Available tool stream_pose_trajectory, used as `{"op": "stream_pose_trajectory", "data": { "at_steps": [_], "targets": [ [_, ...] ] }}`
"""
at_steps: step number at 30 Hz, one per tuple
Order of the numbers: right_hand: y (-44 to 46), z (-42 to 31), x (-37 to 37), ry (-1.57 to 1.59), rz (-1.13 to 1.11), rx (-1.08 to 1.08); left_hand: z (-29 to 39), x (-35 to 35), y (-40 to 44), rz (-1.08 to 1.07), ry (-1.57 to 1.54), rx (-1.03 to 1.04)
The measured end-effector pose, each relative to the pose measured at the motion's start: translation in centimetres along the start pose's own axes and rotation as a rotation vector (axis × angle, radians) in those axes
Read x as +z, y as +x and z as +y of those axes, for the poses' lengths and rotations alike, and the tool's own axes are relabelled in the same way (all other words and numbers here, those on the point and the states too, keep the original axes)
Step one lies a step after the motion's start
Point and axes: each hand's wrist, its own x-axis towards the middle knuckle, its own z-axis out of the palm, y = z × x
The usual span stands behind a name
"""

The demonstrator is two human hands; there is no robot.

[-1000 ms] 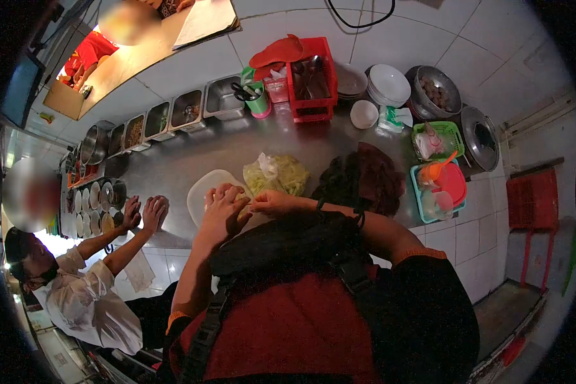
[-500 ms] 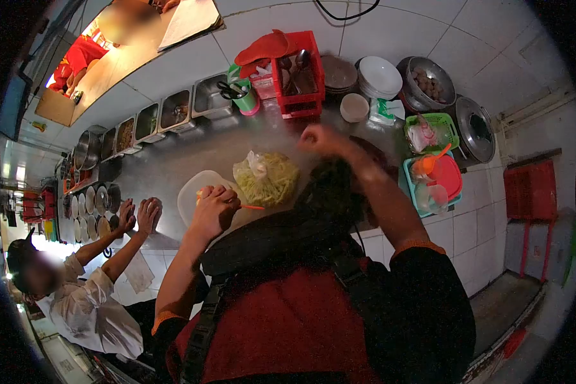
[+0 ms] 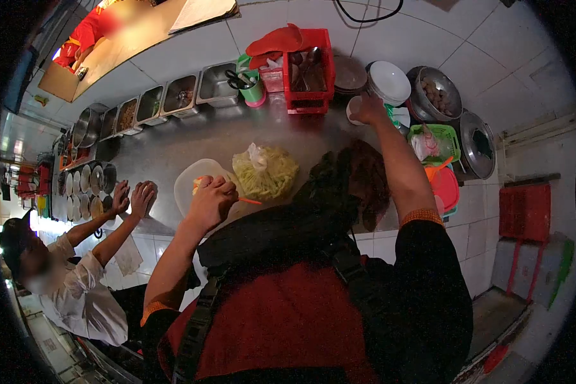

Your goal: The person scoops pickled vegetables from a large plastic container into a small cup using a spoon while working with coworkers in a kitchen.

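- Small white bowl [image 3: 353,107]: plain white; round; partly covered by the right hand [image 3: 368,110]; located at the far side of the metal surface [image 3: 166,148], beside the stack of white bowls [image 3: 390,82]; whether it is raised cannot be told.
- Right hand: back uppermost; fingers bent and partly closed at the side of the small white bowl; the exact grip is hidden.
- Orange item [image 3: 250,201]: a thin, bright orange length projects from one side of the left hand [image 3: 213,201]; an orange and pale portion shows beyond the knuckles; the middle is hidden by the fingers; its full form cannot be told.
- Left hand: closed; fingers curled around the orange item; positioned over the white board [image 3: 189,180].
- White board: pale; smooth; rounded corners; lies on the surface, partly under the left hand.
- Clear bag [image 3: 266,174]: transparent and rounded; gathered at the top; filled with pale yellow-green strips; rests just beside the white board.
- Dark brown bundle [image 3: 368,179]: soft and creased; lies to the right of the clear bag, apart from it.
- Red basket [image 3: 309,102]: rectangular; holds spoons; stands at the far edge, left of the small white bowl.
- Metal pot [image 3: 436,95]: holds round, light brown pieces; stands right of the stack of white bowls.
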Motion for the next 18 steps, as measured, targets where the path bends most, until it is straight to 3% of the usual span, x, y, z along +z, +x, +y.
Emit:
{"op": "stream_pose_trajectory", "data": {
  "at_steps": [4, 8, 11, 13, 18],
  "targets": [
    [0.3, 0.9, -0.3, -0.075, 0.081, -0.164, -0.5, 0.5, -0.1, -0.052, 0.026, 0.005],
    [-1.3, 0.8, -1.1, -0.06, 0.062, -0.17, -0.6, 0.7, -0.4, -0.045, 0.053, 0.003],
    [-1.7, 0.6, -1.8, -0.064, -0.133, -0.127, -0.5, 0.4, -0.2, -0.101, 0.037, -0.032],
    [-1.5, 1.5, -0.7, -0.045, 0.076, -0.121, -0.7, 0.5, -0.4, -0.048, 0.037, 0.013],
    [-2.8, 1.2, -1.8, -0.059, 0.147, -0.067, -0.8, 0.7, -0.4, -0.023, 0.042, 0.018]
  ]
}}
